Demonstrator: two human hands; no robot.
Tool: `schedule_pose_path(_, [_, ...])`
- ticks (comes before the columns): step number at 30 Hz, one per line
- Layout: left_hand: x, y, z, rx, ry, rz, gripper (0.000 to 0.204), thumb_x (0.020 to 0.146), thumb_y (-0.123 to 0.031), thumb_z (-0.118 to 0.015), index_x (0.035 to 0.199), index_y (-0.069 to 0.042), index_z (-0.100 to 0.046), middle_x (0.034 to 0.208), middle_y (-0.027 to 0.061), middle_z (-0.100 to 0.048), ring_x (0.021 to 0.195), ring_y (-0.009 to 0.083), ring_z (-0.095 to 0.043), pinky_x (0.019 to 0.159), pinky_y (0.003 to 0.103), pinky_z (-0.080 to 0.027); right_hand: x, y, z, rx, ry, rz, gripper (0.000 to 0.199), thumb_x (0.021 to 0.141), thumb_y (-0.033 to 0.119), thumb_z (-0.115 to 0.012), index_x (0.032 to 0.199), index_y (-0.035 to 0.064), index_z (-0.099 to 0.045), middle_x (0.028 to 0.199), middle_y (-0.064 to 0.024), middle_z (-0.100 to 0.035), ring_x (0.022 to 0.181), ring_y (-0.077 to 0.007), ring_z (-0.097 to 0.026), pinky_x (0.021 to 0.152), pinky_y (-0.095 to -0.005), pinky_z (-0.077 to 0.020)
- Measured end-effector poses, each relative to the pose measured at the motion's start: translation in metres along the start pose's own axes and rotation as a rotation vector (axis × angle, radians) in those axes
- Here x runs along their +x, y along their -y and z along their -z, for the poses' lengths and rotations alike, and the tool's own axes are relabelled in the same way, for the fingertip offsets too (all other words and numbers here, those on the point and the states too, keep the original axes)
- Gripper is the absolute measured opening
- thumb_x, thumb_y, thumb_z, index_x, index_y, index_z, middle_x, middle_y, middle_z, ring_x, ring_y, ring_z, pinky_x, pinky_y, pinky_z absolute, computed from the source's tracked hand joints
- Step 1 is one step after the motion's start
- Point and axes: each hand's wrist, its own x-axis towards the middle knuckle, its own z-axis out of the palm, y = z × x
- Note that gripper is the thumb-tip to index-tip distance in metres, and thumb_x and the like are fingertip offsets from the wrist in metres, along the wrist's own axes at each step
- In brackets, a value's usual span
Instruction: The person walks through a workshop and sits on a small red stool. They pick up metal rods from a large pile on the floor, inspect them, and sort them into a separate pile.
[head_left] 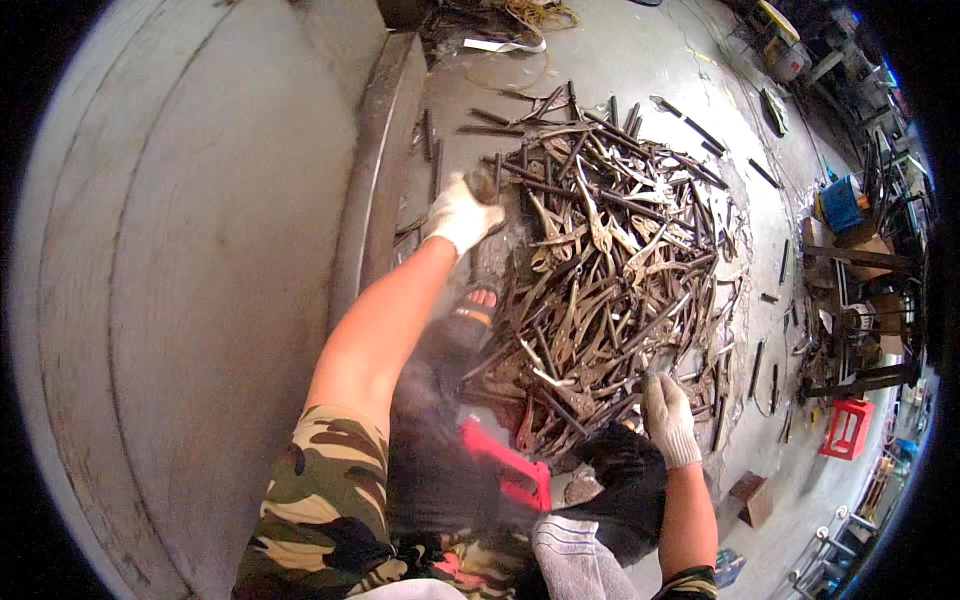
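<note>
A large heap of metal pliers, tangled with dark bars, spreads over the floor before me. My left hand, in a whitish work glove, reaches to the far left side of the heap. Its thumb stands apart, but its fingers are blurred against something dark; I cannot tell whether it holds anything. Next to it is a short black rod. My right hand, gloved too, is at the near right edge of the heap with its fingers closed. What lies in them is hidden.
A concrete ledge runs along the left. A red plastic stool shows beneath me, beside my sandalled foot. Loose black rods lie around the heap. To the right are a red crate, a metal rack and a cardboard piece.
</note>
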Motion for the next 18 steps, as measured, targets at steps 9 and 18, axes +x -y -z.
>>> schedule_pose_path(9, [0.122,0.101,-0.127,0.867,-0.211,0.031,0.087,0.083,-0.039,-0.08,0.149,-0.001,-0.039,0.151,0.0234,-0.047,0.143,0.0387,-0.044,0.116,0.05,-0.038,0.05,-0.036,0.009,0.07,0.126,-0.258,0.034,0.104,0.03,-0.055,0.116,0.0008,-0.066,0.088,-0.0203,-0.07,0.082,-0.0339,-0.068,0.078,-0.0396,-0.0521])
schedule_pose_path(18, [0.048,-0.018,-0.275,0.498,0.396,-0.157,0.065,0.096,-0.047,-0.065,0.136,0.002,-0.05,0.118,0.0231,-0.068,0.106,0.0409,-0.069,0.09,0.049,-0.056,0.074,0.031,0.034,0.226,0.214,-0.352,0.028,0.098,0.026,-0.059,0.111,0.003,-0.066,0.088,-0.0206,-0.071,0.084,-0.0421,-0.069,0.078,-0.0448,-0.0537])
